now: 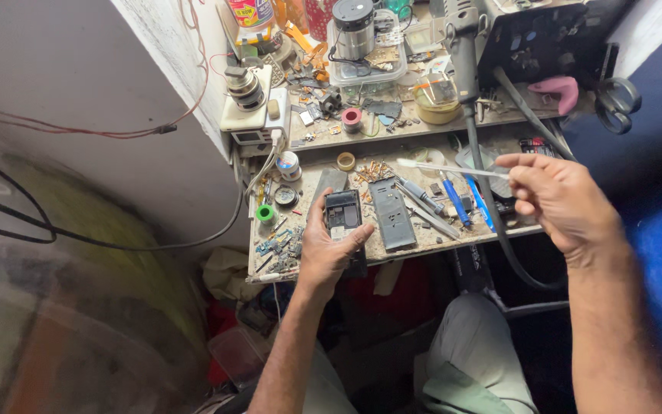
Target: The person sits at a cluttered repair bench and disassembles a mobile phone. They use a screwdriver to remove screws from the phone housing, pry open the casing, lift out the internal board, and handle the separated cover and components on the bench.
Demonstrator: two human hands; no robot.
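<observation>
One opened phone [342, 214], one brush [453, 169], two hands

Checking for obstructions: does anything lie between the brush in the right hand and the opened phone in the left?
Nothing visible does. The right hand holds the brush in the air above the bench, its tip pointing toward the phone that the left hand holds; only open air separates them.

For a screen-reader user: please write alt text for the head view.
A person's left hand holds an opened dark mobile phone over a cluttered repair bench, while the right hand grips a clear-handled toothbrush.
</observation>
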